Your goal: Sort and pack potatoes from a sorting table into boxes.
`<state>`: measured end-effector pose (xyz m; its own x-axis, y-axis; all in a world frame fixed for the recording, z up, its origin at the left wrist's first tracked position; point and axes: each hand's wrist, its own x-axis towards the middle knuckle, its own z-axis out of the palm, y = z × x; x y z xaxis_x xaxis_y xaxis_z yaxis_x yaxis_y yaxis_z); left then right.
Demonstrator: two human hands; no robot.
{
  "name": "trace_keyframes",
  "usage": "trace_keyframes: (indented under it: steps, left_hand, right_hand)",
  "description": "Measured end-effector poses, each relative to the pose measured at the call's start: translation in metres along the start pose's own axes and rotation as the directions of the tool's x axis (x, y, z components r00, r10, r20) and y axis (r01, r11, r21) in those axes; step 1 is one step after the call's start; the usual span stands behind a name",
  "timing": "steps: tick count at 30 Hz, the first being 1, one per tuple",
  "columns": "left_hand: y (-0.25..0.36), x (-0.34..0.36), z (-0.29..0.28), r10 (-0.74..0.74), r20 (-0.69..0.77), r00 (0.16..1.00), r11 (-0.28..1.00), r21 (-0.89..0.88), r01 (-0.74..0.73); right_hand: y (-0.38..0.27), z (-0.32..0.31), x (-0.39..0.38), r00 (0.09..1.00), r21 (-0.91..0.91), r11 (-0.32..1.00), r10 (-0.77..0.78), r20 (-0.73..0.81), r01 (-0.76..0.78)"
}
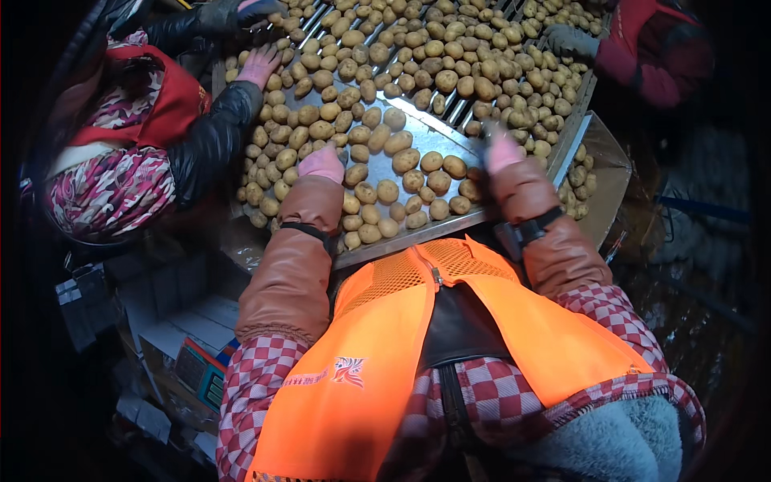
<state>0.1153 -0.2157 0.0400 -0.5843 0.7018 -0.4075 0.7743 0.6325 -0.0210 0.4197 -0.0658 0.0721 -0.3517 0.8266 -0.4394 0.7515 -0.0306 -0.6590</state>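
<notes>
Many yellow-brown potatoes (387,190) lie on a metal sorting table (434,131) in front of me. My left hand (323,164), in a pink glove, rests against potatoes left of the bare metal patch; its fingers are mostly hidden by the hand itself. My right hand (503,153), also pink-gloved, is at the table's right side beside a heap of potatoes (530,120). Motion smears its fingers, so what it touches is unclear. A loose group of potatoes (438,181) sits on the metal between my hands.
A co-worker in a red vest (165,100) stands at the left, a pink-gloved hand (259,66) on the potatoes. Another person's grey glove (572,42) reaches in at the far right. Metal rollers (462,110) lie beyond the plate. Cardboard (606,165) stands beside the table; boxes (181,329) sit lower left.
</notes>
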Motion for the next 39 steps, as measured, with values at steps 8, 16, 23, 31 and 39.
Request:
trace_keyframes:
  steps: [8, 16, 23, 31, 39]
  left_hand:
    - [-0.005, -0.008, 0.014, 0.062, -0.067, 0.996, 0.995, -0.070, -0.067]
    - [-0.008, -0.029, 0.022, 0.101, -0.187, 0.977, 0.984, -0.128, -0.126]
    - [0.004, -0.097, 0.023, 0.109, -0.247, 0.963, 0.954, -0.245, -0.170]
    - [-0.014, -0.032, 0.065, 0.203, -0.257, 0.945, 0.884, -0.367, -0.290]
    - [-0.017, -0.010, 0.064, 0.227, -0.280, 0.933, 0.883, -0.344, -0.318]
  right_hand:
    - [-0.042, 0.064, 0.003, 0.861, 0.278, 0.928, -0.342, 0.377, 0.247]
    - [-0.138, 0.103, 0.106, 0.897, -0.071, 0.895, -0.435, 0.077, 0.440]
    - [-0.138, 0.140, 0.131, 0.840, -0.414, 0.752, -0.540, 0.061, 0.513]
    - [-0.061, 0.065, 0.073, 0.772, 0.098, 0.775, -0.592, -0.231, 0.624]
    - [0.059, -0.168, -0.050, 0.106, -0.115, 0.696, -0.266, -0.958, 0.709]
